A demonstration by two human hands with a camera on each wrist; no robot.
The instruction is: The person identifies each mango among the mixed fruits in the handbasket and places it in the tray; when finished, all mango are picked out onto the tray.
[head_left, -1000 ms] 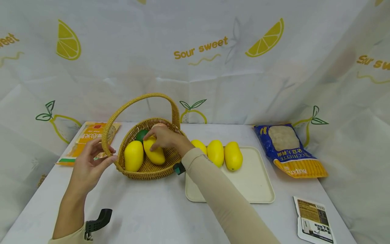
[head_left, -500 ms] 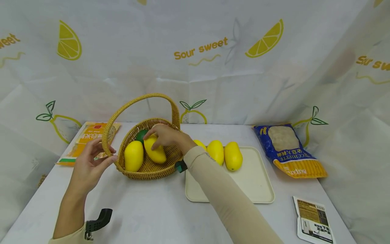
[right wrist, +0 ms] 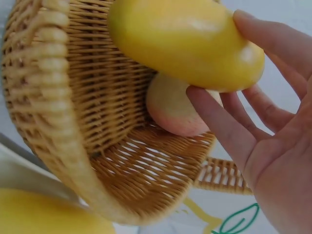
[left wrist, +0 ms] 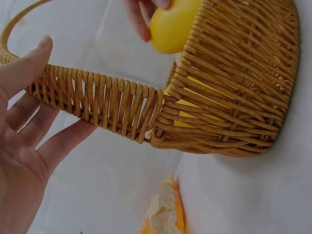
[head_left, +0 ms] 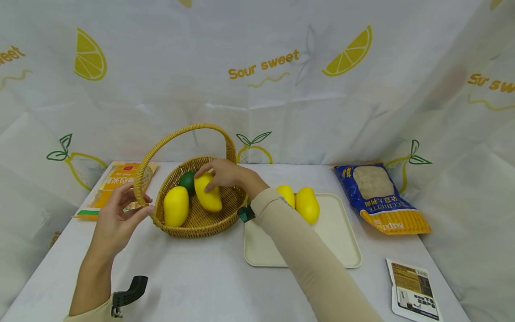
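My left hand (head_left: 118,217) grips the lower left end of the handle (left wrist: 107,105) of a wicker basket (head_left: 197,231). Inside the basket, my right hand (head_left: 227,174) pinches a yellow mango (head_left: 210,199) by its upper end, thumb on one side and fingers on the other. The mango (right wrist: 190,41) is tilted in the right wrist view, above a pale pink peach (right wrist: 173,105) partly hidden behind it. To its left, another mango (head_left: 176,208) lies in the basket, with a dark green fruit (head_left: 187,181) behind.
Right of the basket is a cream tray (head_left: 338,250) bearing mangoes (head_left: 307,205), partly covered by my right sleeve. A blue pasta bag (head_left: 376,197) and a white-and-brown packet (head_left: 416,290) lie farther right. An orange packet (head_left: 108,190) is behind my left hand.
My right hand has moved slightly right and up with the mango, uncovering more of the green fruit. My sleeve now hides one tray mango. The left hand stays on the handle.
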